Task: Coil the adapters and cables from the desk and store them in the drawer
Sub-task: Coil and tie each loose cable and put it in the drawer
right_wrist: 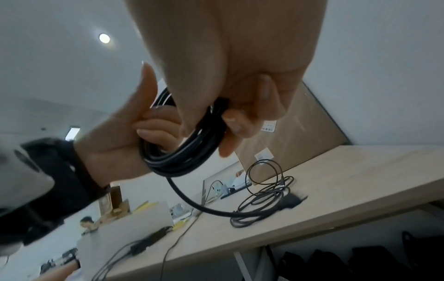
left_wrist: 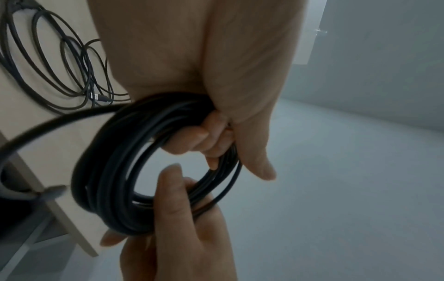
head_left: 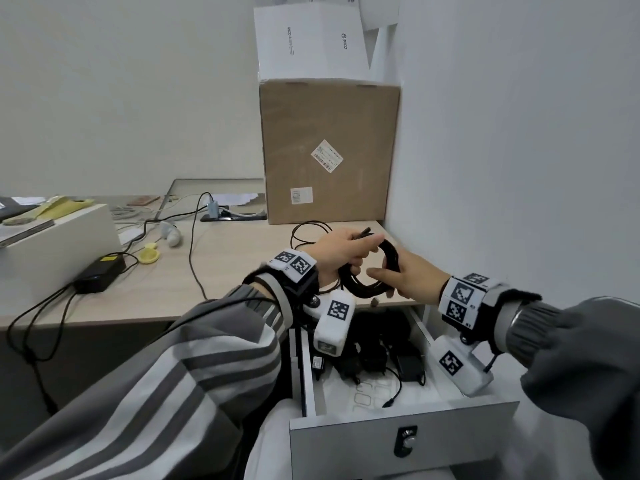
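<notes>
A thick black cable, wound into a coil (head_left: 367, 289), hangs above the desk's right end, over the open white drawer (head_left: 398, 434). My left hand (head_left: 349, 254) grips the coil's upper left side, fingers (left_wrist: 192, 136) curled round the strands (left_wrist: 108, 171). My right hand (head_left: 384, 276) holds the coil's right side; its thumb (left_wrist: 171, 182) reaches through the ring and its fingers (right_wrist: 236, 125) wrap the bundle (right_wrist: 182, 157). The cable's loose tail runs down to a plug (right_wrist: 294, 201) lying on the desk. A thin black cable (right_wrist: 264, 197) lies loose there. Black adapters (head_left: 375, 355) fill the drawer.
A tall cardboard box (head_left: 329, 150) stands at the desk's back right against the wall. A black power brick (head_left: 100, 271) with trailing leads lies at the left beside a white box (head_left: 52, 244). The drawer front (head_left: 450, 445) juts out towards me.
</notes>
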Tool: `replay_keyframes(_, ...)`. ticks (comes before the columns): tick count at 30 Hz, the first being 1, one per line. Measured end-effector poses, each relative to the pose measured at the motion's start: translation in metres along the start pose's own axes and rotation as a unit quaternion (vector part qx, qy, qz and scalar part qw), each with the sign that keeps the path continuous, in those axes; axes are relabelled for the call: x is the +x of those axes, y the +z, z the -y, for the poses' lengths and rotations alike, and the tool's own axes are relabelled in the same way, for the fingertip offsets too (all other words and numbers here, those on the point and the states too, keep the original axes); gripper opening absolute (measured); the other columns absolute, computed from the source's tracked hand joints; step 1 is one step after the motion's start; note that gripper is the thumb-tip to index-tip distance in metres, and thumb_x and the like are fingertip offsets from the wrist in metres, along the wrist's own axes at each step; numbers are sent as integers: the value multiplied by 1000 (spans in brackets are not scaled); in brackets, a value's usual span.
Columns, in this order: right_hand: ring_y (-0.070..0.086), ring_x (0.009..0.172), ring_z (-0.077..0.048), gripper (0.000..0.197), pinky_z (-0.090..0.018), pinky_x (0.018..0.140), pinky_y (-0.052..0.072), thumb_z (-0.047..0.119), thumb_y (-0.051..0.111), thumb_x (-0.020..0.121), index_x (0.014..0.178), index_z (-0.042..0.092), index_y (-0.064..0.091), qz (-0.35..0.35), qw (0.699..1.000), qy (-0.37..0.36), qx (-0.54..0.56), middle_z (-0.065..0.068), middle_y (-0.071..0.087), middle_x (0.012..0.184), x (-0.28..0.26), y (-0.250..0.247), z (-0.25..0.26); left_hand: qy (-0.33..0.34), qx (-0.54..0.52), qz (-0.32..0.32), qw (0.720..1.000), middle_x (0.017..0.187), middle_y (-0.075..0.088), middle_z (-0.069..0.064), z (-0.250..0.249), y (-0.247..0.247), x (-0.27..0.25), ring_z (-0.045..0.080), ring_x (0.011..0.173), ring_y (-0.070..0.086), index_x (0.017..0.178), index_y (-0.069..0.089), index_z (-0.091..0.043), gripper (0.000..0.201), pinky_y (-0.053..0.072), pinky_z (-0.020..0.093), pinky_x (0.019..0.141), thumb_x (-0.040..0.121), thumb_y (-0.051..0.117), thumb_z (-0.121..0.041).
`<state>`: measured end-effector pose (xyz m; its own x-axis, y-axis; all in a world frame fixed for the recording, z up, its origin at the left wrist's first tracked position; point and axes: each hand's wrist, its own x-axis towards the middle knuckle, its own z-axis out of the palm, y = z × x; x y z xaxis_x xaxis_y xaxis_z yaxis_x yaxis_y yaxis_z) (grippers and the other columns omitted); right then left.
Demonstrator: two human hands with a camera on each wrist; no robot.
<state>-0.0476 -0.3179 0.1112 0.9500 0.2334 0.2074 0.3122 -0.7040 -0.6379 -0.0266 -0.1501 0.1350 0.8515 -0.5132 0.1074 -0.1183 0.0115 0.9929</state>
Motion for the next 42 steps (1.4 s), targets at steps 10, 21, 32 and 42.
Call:
replay_keyframes(10,56,102,-24,39,-38,92,45,33,62,90,121,15,47,140,980,-45,-133,-5,58,109,8,-30,18,7,238,41,970,52,37,-7,-8,-3,6,13,47,33,80,57,-7,36,32,24,46,96,53,-40)
replay_keyframes(21,63,73,-12,30,-23,64,45,35,59,91,112,16,50,17,999,-44,-6,-1,65,90,3,-15,9,38,156,-63,985,56,36,-3,9,-14,8,11,45,31,75,52,-11,34,29,23,44,95,55,-38)
replay_keyframes(32,53,107,-14,25,-25,96,39,26,58,93,116,17,60,61,990,-64,-112,6,59,107,9,32,-1,59,-236,-238,940,50,27,-8,-8,-20,16,7,39,23,74,45,-14,34,24,18,38,96,54,-39)
replay_keyframes(42,51,69,9,18,-9,68,36,21,56,94,79,23,66,82,985,-79,-129,14,61,74,-3,-13,-2,9,-51,-234,971,48,28,-9,10,-54,-6,6,38,23,72,46,-12,36,22,19,38,97,53,-37)
